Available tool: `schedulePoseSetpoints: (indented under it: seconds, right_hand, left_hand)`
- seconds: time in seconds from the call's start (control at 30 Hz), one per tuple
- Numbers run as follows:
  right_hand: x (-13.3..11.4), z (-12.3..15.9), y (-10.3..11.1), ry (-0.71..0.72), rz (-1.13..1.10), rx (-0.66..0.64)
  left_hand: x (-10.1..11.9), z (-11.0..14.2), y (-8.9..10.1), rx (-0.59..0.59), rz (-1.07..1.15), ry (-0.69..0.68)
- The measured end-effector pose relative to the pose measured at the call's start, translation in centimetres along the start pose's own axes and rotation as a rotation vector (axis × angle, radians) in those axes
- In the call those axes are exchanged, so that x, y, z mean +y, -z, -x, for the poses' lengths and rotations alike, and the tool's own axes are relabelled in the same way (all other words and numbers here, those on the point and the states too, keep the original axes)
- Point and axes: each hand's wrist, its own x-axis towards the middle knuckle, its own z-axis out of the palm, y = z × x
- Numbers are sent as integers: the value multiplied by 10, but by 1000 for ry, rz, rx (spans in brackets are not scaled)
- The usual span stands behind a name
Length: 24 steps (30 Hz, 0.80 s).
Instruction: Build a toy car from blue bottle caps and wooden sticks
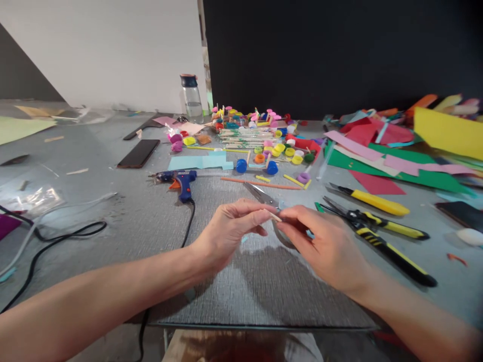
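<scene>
Grey table [226,311] carries many crafts. Left hand [234,229] and right hand [317,241] both pinch one small stick [275,216]; beyond their grip lie scissors [260,192].

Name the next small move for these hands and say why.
Probably ease the right hand off the short pale stick, leaving it to the left hand. Fingertips of both hands meet at this one small piece, and the left thumb and finger look able to pinch it alone, freeing the right.
</scene>
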Motion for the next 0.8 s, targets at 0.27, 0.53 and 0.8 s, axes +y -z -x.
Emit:
schedulePoseSetpoints:
  seconds: [0.27,0.53,0.8]
  right_hand:
    - [-3,-6,2,-54,-120,-72]
    - [5,-10,5,-255,-296,-225]
    - [18,-14,12,-339,-414,-345]
  left_hand:
    - [-1,0,-3,-15,-127,-58]
    - [0,-6,3,-113,-168,-44]
    - [0,-18,15,-208,-33,103]
